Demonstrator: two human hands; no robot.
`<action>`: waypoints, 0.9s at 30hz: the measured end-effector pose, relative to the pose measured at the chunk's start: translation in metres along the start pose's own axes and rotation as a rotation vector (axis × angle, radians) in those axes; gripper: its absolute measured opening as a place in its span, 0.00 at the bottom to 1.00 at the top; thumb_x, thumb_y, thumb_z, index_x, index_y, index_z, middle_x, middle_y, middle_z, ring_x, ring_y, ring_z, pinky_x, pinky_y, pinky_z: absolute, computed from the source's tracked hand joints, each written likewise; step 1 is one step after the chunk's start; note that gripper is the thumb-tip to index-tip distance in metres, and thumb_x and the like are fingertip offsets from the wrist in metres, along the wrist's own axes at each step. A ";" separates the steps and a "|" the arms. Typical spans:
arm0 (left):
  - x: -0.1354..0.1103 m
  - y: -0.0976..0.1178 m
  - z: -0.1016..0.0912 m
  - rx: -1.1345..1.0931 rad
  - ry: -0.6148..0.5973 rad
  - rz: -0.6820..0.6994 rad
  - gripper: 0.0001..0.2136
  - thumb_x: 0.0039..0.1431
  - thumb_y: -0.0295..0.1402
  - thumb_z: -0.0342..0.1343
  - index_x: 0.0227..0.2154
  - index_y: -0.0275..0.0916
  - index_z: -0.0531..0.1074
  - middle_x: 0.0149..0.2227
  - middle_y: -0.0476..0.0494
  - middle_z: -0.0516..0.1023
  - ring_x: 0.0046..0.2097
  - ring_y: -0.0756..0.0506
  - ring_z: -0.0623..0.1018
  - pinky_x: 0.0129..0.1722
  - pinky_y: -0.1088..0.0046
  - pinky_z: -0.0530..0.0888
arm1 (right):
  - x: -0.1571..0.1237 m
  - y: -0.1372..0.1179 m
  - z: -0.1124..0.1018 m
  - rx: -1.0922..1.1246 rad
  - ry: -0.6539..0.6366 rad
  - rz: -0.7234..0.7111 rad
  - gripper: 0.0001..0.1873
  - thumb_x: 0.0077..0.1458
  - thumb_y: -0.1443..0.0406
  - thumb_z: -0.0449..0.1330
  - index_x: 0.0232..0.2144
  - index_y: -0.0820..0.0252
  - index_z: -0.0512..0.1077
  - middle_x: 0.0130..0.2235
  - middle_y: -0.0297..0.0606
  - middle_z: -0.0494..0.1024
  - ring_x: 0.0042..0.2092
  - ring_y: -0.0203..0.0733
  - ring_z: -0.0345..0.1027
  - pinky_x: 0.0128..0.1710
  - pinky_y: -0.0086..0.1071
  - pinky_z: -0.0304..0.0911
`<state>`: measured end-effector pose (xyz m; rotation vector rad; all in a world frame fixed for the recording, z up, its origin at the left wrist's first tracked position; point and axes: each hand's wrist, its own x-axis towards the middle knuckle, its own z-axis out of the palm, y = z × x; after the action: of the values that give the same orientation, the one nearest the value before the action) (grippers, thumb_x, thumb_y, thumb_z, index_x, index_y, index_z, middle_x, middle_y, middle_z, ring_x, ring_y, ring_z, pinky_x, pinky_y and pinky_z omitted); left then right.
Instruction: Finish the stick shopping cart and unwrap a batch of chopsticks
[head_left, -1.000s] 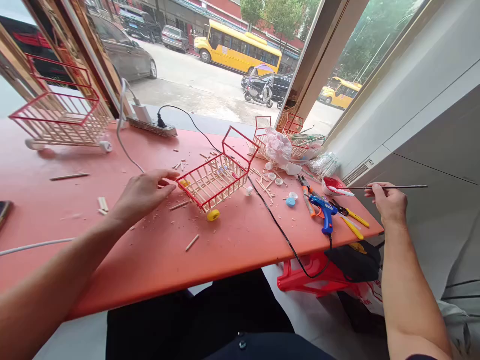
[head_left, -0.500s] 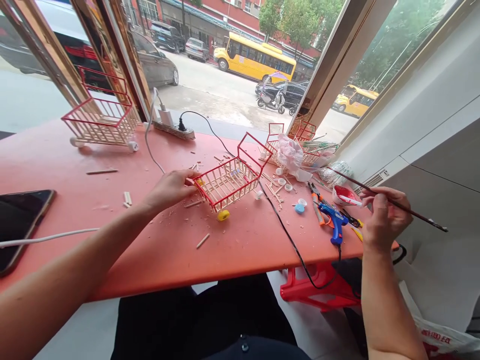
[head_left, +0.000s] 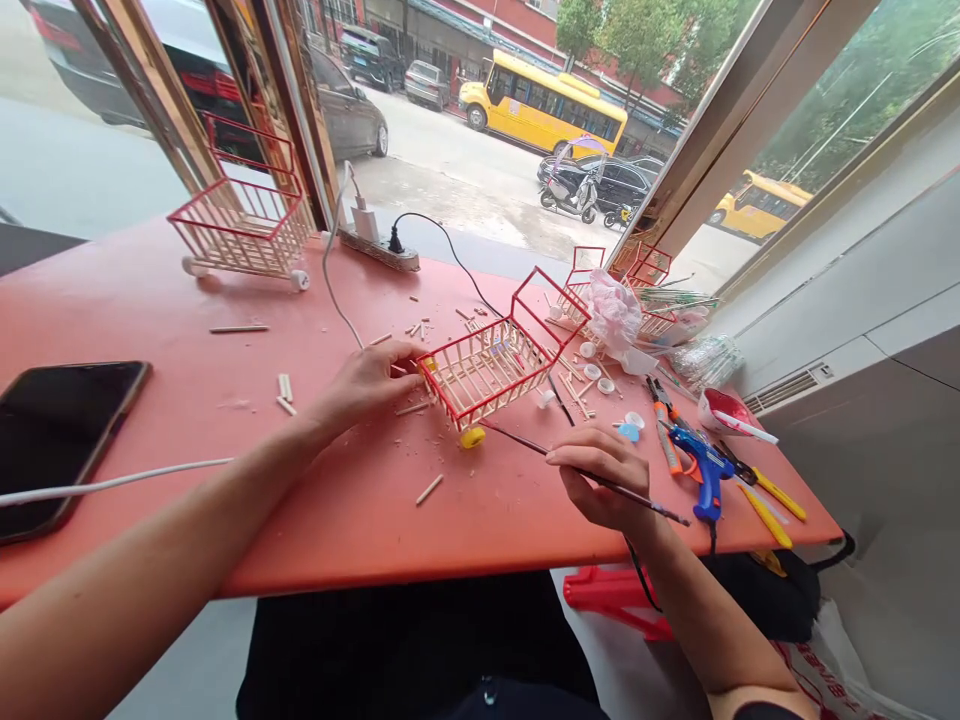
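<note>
A small wooden-stick shopping cart [head_left: 495,375] with red-painted top rails and handle stands on the table. Yellow caps serve as wheels at its near end, one being the yellow wheel [head_left: 472,437]. My left hand [head_left: 379,380] is closed on the cart's left end, fingers at the corner by the other yellow wheel. In my right hand [head_left: 606,480] is a thin dark paintbrush [head_left: 525,442], gripped like a pen. Its far tip lies close to the cart's lower edge, beside the yellow wheel; whether it touches, I cannot tell.
Another cart [head_left: 240,225] stands at the back left, near a power strip [head_left: 379,250]. To the right lie a blue glue gun [head_left: 705,465], pliers [head_left: 664,425] and a red paint cup [head_left: 724,412]. A phone [head_left: 64,440] lies at left; stick scraps are scattered about.
My right hand has come from above the paint cup leftward and down, bringing the paintbrush tip to the cart. My left hand keeps its hold; the view has shifted slightly.
</note>
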<state>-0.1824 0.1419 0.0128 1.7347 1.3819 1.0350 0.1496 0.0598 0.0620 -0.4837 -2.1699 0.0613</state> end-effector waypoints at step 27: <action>-0.001 0.000 0.002 0.107 0.010 -0.006 0.23 0.57 0.48 0.57 0.46 0.39 0.86 0.44 0.41 0.88 0.41 0.41 0.83 0.45 0.68 0.79 | -0.002 0.002 0.004 0.027 0.011 0.121 0.15 0.62 0.78 0.61 0.42 0.54 0.79 0.35 0.37 0.85 0.36 0.38 0.81 0.38 0.31 0.76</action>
<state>-0.1808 0.1403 0.0120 1.8029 1.4715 0.9838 0.1479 0.0617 0.0577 -0.5986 -2.1243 0.1536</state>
